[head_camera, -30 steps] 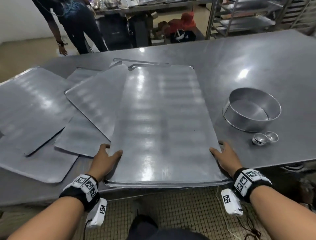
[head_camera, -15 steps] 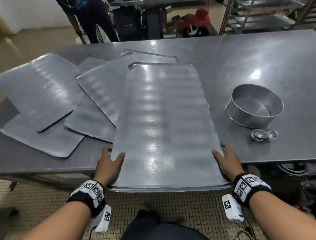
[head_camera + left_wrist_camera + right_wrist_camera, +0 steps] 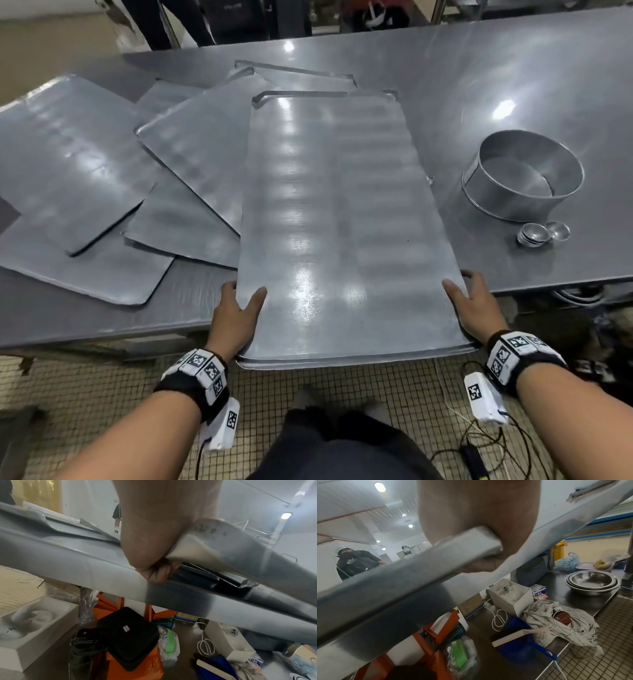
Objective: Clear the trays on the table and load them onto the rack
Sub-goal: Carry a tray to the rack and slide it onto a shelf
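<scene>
A large flat metal tray (image 3: 339,219) hangs half off the steel table's (image 3: 513,85) near edge. My left hand (image 3: 236,308) grips its left side near the front corner, thumb on top and fingers curled under. My right hand (image 3: 476,308) grips the right side the same way. In the left wrist view the fingers (image 3: 159,573) curl under the tray's rim (image 3: 214,540). The right wrist view shows the tray's edge (image 3: 419,566) held in my palm. Several more flat trays (image 3: 78,161) lie overlapped on the table to the left.
A round metal cake tin (image 3: 520,178) and two small metal cups (image 3: 544,233) stand on the table at the right. Boxes, bags, bowls (image 3: 592,582) and a cloth (image 3: 556,620) fill the shelf under the table. Another person (image 3: 178,20) stands beyond the far edge.
The tray has slid toward me and now overhangs the table edge further. Both hands kept their grip on its sides and drew back with it.
</scene>
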Demonstrator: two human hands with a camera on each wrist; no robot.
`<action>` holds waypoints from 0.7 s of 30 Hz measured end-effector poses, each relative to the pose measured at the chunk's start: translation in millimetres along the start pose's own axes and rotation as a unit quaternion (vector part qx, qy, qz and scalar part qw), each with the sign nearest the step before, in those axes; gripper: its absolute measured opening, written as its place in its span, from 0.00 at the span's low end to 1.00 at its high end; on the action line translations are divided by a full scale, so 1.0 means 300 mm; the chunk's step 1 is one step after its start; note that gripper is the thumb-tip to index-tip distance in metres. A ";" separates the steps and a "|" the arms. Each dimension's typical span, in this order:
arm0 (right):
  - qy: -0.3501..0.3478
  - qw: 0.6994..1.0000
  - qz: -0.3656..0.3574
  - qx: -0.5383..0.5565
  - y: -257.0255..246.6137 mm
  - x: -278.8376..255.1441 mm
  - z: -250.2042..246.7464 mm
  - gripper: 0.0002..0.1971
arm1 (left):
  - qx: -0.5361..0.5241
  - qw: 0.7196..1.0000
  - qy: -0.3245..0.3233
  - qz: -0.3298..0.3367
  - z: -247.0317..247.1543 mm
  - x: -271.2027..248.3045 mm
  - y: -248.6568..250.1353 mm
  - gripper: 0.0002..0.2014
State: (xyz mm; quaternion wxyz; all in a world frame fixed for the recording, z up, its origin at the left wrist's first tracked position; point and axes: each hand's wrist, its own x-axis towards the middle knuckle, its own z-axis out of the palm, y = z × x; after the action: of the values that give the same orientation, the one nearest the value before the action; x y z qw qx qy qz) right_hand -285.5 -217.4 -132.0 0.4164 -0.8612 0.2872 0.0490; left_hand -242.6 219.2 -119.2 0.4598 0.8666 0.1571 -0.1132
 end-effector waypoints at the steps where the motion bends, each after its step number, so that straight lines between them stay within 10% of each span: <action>1: -0.001 1.000 0.002 0.003 0.002 -0.003 0.002 0.25 | -0.003 1.000 -0.004 0.000 -0.003 0.000 -0.004 0.32; 21: -0.058 0.997 -0.042 0.014 0.212 -0.111 -0.079 0.32 | -0.030 0.999 0.037 -0.003 0.055 -0.310 -0.094 0.32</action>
State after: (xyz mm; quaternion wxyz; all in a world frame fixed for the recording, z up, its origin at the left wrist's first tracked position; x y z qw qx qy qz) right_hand -350.7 -250.9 -149.7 0.4461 -0.8624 0.2262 0.0775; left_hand -340.1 204.7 -118.1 0.4795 0.8554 0.1796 -0.0777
